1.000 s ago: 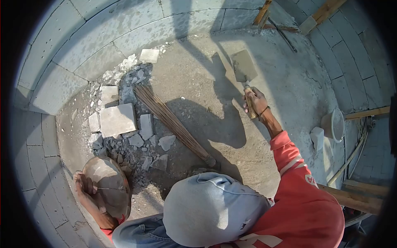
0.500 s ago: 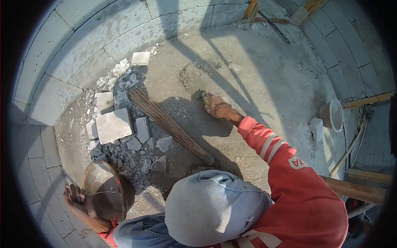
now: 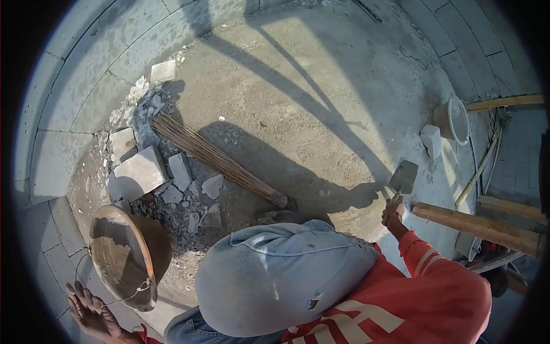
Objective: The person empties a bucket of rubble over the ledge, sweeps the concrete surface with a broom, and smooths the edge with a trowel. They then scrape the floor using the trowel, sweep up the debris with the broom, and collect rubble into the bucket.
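Note:
My right hand (image 3: pixel 393 210) is closed round the handle of a trowel, out to the right. Its flat, grey rectangular blade (image 3: pixel 404 176) points up and away, over the pale floor. At the lower left, my left hand (image 3: pixel 91 314) has its fingers apart, with the thin wire handle (image 3: pixel 114 301) of a bucket running against them. The bucket (image 3: pixel 160 246) is tilted, its mouth towards my left hand and its inside coated with grey residue. A stick broom (image 3: pixel 215 160) lies across the floor between my hands, its bristles towards the rubble.
Broken white blocks (image 3: pixel 140 172) and rubble lie left of the broom, beside the block wall (image 3: pixel 63 160). To the right are another bucket (image 3: pixel 451 119), a white block (image 3: pixel 431 141) and a wooden beam (image 3: pixel 478 227). My cap and knee area covers the bottom centre.
My right hand has swung from the middle of the floor to the right with the trowel, whose blade now shows. My left hand has moved lower and its fingers have spread. The view has shifted.

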Motion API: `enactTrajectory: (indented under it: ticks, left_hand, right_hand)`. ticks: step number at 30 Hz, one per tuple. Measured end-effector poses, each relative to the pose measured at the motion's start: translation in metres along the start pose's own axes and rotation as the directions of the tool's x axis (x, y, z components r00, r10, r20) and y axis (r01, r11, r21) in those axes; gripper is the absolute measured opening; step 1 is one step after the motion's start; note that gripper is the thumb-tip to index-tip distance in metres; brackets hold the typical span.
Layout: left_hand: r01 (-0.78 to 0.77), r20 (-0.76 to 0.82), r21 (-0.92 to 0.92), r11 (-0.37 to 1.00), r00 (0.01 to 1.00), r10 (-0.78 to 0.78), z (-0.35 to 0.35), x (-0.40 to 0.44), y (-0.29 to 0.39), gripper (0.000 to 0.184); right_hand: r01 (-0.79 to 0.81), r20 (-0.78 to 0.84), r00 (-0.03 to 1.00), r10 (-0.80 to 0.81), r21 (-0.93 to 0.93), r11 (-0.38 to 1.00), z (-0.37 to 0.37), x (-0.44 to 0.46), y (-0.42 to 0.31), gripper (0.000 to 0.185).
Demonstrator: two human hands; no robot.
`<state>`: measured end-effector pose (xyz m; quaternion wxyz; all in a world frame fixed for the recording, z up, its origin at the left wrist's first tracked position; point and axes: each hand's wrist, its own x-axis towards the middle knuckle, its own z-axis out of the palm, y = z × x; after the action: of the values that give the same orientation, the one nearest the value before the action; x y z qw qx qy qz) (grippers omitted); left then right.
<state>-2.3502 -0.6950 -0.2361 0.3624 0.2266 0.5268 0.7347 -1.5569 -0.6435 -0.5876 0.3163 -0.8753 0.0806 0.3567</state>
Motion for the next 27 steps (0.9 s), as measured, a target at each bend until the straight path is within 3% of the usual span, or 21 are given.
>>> enactTrajectory:
  ticks: [1,2,4,6,7,9,10,11,12,13,15,16,17,18,20,21,22,23,24,25,27]
  left_hand:
    - [0.012,0.068,0.006,1.0,0.998,-0.012,0.021,0.007,-0.004,0.042]
    - [0.013,0.138,0.025,1.0,0.99,-0.016,0.032,0.018,-0.011,0.045]
    - [0.009,0.221,0.038,0.999,0.975,-0.017,0.05,0.036,-0.025,0.048]
    - [0.026,0.292,0.049,0.998,0.956,-0.039,0.064,0.052,-0.038,0.048]
    - [0.03,0.32,0.053,0.998,0.946,-0.046,0.071,0.058,-0.045,0.049]
    - [0.01,0.224,0.127,0.992,0.974,-0.039,0.099,0.052,-0.061,0.05]
    - [-0.018,0.132,0.341,0.94,0.991,-0.029,0.102,0.049,-0.064,0.05]
    - [-0.009,0.024,0.537,0.843,1.0,-0.004,0.094,0.042,-0.067,0.05]
    - [-0.011,-0.026,0.622,0.783,0.999,0.035,0.074,0.038,-0.068,0.051]
    - [-0.003,-0.061,0.622,0.783,0.997,0.053,0.059,0.029,-0.07,0.051]
    - [-0.005,-0.156,0.908,0.419,0.924,0.348,0.027,0.012,-0.079,0.053]
    - [-0.053,-0.091,0.945,0.323,0.905,0.416,-0.032,0.016,-0.087,0.056]
    - [-0.045,-0.106,0.943,0.329,0.899,0.426,-0.069,0.015,-0.1,0.056]
    - [-0.008,-0.149,0.952,0.305,0.861,0.486,-0.098,0.013,-0.114,0.062]
    - [0.039,-0.192,0.959,0.282,0.819,0.54,-0.119,0.006,-0.141,0.067]
    - [0.157,-0.432,0.833,0.53,0.783,0.448,-0.123,0.001,-0.152,0.075]
    - [0.251,-0.63,0.633,0.732,0.716,0.3,-0.125,-0.002,-0.157,0.083]
    - [0.31,-0.689,0.539,0.783,0.697,0.198,-0.118,-0.012,-0.16,0.094]
    - [0.335,-0.706,0.494,0.802,0.693,0.145,-0.127,-0.016,-0.163,0.089]
    - [0.36,-0.72,0.445,0.82,0.688,0.089,-0.139,-0.022,-0.17,0.085]
    - [0.418,-0.692,0.389,0.821,0.721,-0.039,-0.174,-0.032,-0.176,0.072]
  right_hand:
    - [0.211,-0.034,0.975,-0.218,-0.148,0.966,0.015,-0.031,0.025,0.026]
    - [0.376,0.03,0.922,-0.386,-0.3,0.876,0.029,-0.053,0.038,0.029]
    - [0.717,0.389,0.691,-0.609,-0.481,0.505,0.054,-0.095,0.037,0.04]
    - [0.875,0.633,0.473,-0.613,-0.419,0.242,0.08,-0.121,0.021,0.053]
    - [0.876,0.628,0.471,-0.619,-0.416,0.243,0.093,-0.128,0.013,0.053]
    - [0.978,0.835,0.148,-0.531,-0.202,-0.045,0.122,-0.137,-0.009,0.053]
    - [0.983,0.844,0.109,-0.525,-0.171,-0.07,0.134,-0.137,-0.025,0.053]
    - [0.974,0.749,0.184,-0.637,-0.226,0.016,0.142,-0.133,-0.043,0.052]
    - [0.957,0.639,0.264,-0.723,-0.269,0.111,0.149,-0.127,-0.062,0.052]
    - [0.899,0.56,0.433,-0.707,-0.325,0.294,0.159,-0.116,-0.084,0.048]
    - [0.736,0.462,0.67,-0.581,-0.314,0.6,0.183,-0.095,-0.118,0.044]
    - [0.713,0.501,0.687,-0.526,-0.33,0.618,0.194,-0.112,-0.125,0.042]
    - [0.689,0.534,0.703,-0.47,-0.349,0.635,0.207,-0.133,-0.127,0.039]
    - [0.832,0.618,0.544,-0.568,-0.315,0.456,0.234,-0.128,-0.108,0.039]
    - [0.957,0.764,0.286,-0.579,-0.257,0.134,0.273,-0.162,-0.074,0.041]
    - [0.972,0.829,0.206,-0.52,-0.235,0.011,0.28,-0.198,-0.068,0.044]
    - [0.974,0.832,0.199,-0.518,-0.228,0.008,0.284,-0.21,-0.063,0.044]
    - [0.991,0.836,0.037,-0.548,-0.101,-0.086,0.29,-0.221,-0.058,0.049]
    - [0.981,0.817,-0.133,-0.561,0.029,-0.19,0.295,-0.232,-0.057,0.053]
    - [0.978,0.817,-0.153,-0.556,0.044,-0.205,0.295,-0.24,-0.059,0.053]
    - [0.974,0.752,0.156,-0.64,-0.227,-0.029,0.28,-0.242,-0.069,0.051]
